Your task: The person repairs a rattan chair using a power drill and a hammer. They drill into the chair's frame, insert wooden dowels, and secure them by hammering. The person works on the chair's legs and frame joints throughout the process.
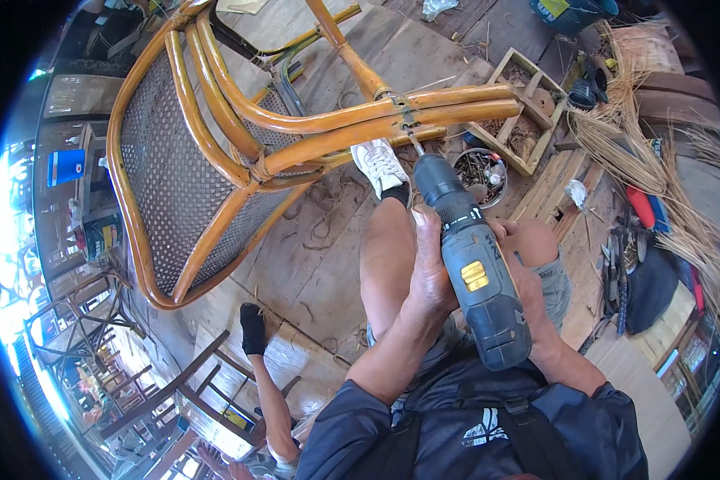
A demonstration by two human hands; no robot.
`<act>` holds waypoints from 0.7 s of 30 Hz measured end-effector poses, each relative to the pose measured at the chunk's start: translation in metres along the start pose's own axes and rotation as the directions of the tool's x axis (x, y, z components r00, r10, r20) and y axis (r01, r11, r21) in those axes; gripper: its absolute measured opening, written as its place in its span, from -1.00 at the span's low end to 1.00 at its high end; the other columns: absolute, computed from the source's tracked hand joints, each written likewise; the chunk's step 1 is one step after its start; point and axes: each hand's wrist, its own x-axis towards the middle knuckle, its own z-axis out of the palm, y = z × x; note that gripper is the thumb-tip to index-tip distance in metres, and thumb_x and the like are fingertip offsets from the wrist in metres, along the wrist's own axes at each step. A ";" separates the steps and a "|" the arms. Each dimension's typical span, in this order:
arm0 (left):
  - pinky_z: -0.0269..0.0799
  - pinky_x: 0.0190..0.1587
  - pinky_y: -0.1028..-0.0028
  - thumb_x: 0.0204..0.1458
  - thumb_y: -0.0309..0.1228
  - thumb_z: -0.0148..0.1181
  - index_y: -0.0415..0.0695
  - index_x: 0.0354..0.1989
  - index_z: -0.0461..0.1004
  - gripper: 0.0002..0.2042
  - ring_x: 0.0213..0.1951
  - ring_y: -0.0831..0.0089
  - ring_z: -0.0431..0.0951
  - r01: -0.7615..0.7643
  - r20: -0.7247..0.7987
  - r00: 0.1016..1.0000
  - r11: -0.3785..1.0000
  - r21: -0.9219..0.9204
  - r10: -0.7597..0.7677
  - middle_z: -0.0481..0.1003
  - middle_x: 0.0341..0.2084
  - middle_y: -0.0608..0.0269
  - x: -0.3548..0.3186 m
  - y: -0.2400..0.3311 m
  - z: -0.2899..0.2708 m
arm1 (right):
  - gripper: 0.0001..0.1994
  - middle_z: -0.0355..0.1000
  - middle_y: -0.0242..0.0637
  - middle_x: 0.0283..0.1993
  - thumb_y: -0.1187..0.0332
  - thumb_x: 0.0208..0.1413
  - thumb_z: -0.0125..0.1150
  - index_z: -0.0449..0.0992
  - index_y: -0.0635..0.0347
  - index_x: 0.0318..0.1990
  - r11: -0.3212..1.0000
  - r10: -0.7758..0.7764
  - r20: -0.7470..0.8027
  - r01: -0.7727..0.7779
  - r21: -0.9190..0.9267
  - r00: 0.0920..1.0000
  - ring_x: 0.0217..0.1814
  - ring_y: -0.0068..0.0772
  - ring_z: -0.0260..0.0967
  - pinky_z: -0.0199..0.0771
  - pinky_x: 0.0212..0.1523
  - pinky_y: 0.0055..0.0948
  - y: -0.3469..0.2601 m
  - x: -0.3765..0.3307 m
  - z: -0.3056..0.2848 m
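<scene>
A grey and black cordless drill with a yellow switch is held in front of my body. My left hand grips its left side, thumb up near the chuck and fingers hidden beneath. On the other side my right hand is closed round the drill, partly covered by its body. The drill's bit points at the tied joint of a rattan chair, where several bent poles meet; the tip appears to touch there. The chair lies tipped over, its woven mesh facing left.
Beneath the joint sits a container of screws, beside a wooden tray. Rattan strands and hand tools lie at the right. My white shoe is under the chair. Another person's leg stretches in at lower left.
</scene>
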 end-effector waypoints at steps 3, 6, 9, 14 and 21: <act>0.33 0.04 0.24 -0.13 0.49 -0.47 -0.23 0.12 0.15 -0.03 0.02 0.10 0.38 -0.061 0.022 0.998 0.998 -0.035 0.061 0.46 -0.26 -0.02 -0.008 -0.011 0.012 | -0.58 0.41 -0.12 -0.25 0.39 -0.09 0.22 0.33 0.28 -0.03 0.996 -0.067 -0.028 0.065 -0.056 0.997 -0.27 -0.06 0.45 0.48 -0.34 -0.32 0.003 -0.013 -0.004; 0.31 0.07 0.24 -0.12 0.48 -0.44 -0.22 0.18 0.09 -0.03 0.03 0.09 0.37 -0.076 0.047 0.996 0.994 0.081 0.072 0.46 -0.24 -0.03 -0.018 -0.021 0.021 | -0.59 0.42 -0.12 -0.23 0.42 -0.09 0.21 0.36 0.28 -0.02 0.996 -0.060 -0.082 0.055 -0.063 0.995 -0.25 -0.10 0.46 0.49 -0.32 -0.35 0.010 -0.036 -0.008; 0.39 -0.03 0.26 -0.08 0.46 -0.44 -0.25 0.15 0.14 -0.05 -0.05 0.13 0.43 -0.045 0.074 0.996 0.996 0.071 0.040 0.46 -0.20 -0.04 -0.031 -0.029 0.037 | -0.59 0.43 -0.12 -0.16 0.43 -0.10 0.22 0.38 0.29 -0.02 0.986 -0.131 -0.100 0.119 -0.117 0.986 -0.20 -0.14 0.47 0.51 -0.27 -0.40 0.020 -0.055 -0.019; 0.44 -0.11 0.29 -0.01 0.40 -0.48 -0.29 0.05 0.24 -0.11 -0.17 0.20 0.49 0.063 0.029 0.997 0.996 0.067 -0.065 0.46 -0.21 -0.08 -0.029 -0.032 0.043 | -0.57 0.43 -0.12 -0.06 0.43 -0.12 0.25 0.38 0.30 -0.02 0.979 -0.197 -0.076 0.192 -0.067 0.978 -0.12 -0.17 0.47 0.51 -0.19 -0.42 0.024 -0.067 -0.032; 0.45 -0.22 0.29 0.17 0.15 -0.38 -0.25 -0.25 0.33 -0.39 -0.35 0.30 0.49 -0.164 -0.254 0.941 0.959 0.230 0.222 0.47 -0.34 0.03 0.053 0.020 -0.015 | -0.57 0.42 -0.10 -0.05 0.46 -0.13 0.27 0.40 0.33 -0.03 0.973 -0.089 -0.052 0.098 0.207 0.995 -0.08 -0.19 0.47 0.48 -0.13 -0.42 0.018 -0.073 -0.032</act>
